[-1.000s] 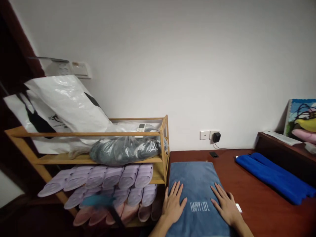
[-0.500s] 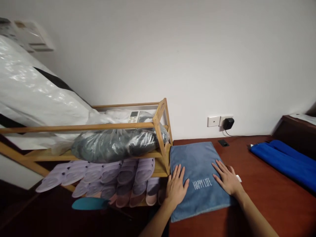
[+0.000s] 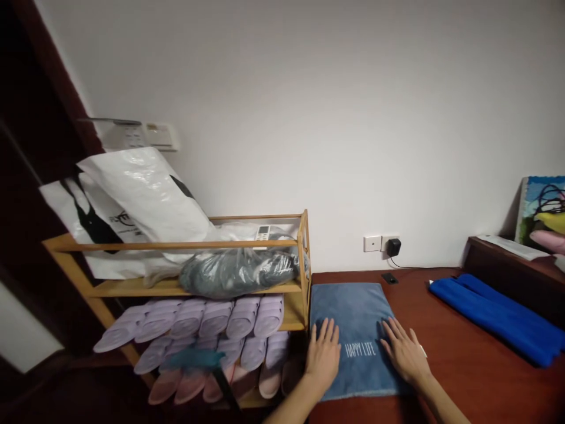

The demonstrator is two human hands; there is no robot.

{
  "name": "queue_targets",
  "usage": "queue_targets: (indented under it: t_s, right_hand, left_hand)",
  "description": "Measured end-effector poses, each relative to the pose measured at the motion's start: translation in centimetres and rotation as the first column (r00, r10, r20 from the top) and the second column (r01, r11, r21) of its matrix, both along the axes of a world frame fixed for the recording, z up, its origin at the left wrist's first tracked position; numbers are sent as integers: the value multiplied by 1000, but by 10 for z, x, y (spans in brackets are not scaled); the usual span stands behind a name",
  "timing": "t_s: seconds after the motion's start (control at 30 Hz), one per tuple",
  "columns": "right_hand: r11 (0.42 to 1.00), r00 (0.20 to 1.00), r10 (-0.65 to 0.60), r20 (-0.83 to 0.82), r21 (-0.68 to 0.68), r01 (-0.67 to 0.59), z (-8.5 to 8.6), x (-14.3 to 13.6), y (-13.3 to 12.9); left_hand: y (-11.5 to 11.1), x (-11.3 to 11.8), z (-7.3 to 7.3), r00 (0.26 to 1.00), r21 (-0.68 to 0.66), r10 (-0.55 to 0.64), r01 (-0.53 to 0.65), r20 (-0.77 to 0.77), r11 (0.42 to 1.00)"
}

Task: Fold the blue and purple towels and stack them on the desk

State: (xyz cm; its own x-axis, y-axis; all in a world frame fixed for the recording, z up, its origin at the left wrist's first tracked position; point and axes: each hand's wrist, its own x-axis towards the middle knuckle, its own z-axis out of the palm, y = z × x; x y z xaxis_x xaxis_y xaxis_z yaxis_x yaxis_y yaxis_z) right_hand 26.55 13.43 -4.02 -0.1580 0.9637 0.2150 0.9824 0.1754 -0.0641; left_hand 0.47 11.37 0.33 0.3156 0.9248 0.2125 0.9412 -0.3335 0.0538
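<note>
A blue-grey cloth (image 3: 353,312) with white "HAPPY LIFE" lettering lies flat on the reddish-brown wooden desk (image 3: 463,377). On its left part rests my left hand (image 3: 324,352), palm down with fingers stretched out. My right hand (image 3: 404,350) lies flat over its right edge, fingers spread. A small white tag peeks out beside the right hand. To the right lies a folded bright blue cloth (image 3: 494,315), apart from both hands.
Left of the desk stands a wooden rack (image 3: 286,288) with white bags (image 3: 150,200), a plastic-wrapped dark bundle (image 3: 238,277), a remote control (image 3: 263,233) and several lilac slippers (image 3: 215,318). A black plug (image 3: 393,247) sits in the wall socket. A raised dark ledge (image 3: 485,253) borders the desk's right side.
The view has shifted, so the rack and desk appear lower and more of the left and right sides shows. Both hands stay flat on the blue-grey cloth.
</note>
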Motion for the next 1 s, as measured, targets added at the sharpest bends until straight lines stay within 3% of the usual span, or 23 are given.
queue_targets:
  t_s: [0.1, 0.2, 0.3, 0.63, 1.0]
  right_hand:
    - [1000, 996, -25, -81, -12, 24, -9, -17, -15]
    - [998, 994, -30, -108, -58, 24, -18, -27, -19]
    - [996, 993, -31, -112, -82, 22, -18, -27, -8]
    - [994, 995, -52, -86, -97, 43, -13, -29, 44]
    - [994, 997, -45, -55, -99, 40, -7, -28, 59]
  left_hand:
    - [-20, 9, -11, 993, -61, -18, 25, 114, 998]
    - [-23, 12, -26, 988, -119, -7, 25, 153, 993]
    - [-9, 9, -31, 989, -120, -16, 34, 148, 992]
    - [50, 6, -30, 995, -88, -21, 30, 103, 996]
    - [60, 12, -30, 996, -24, 17, -15, 90, 1000]
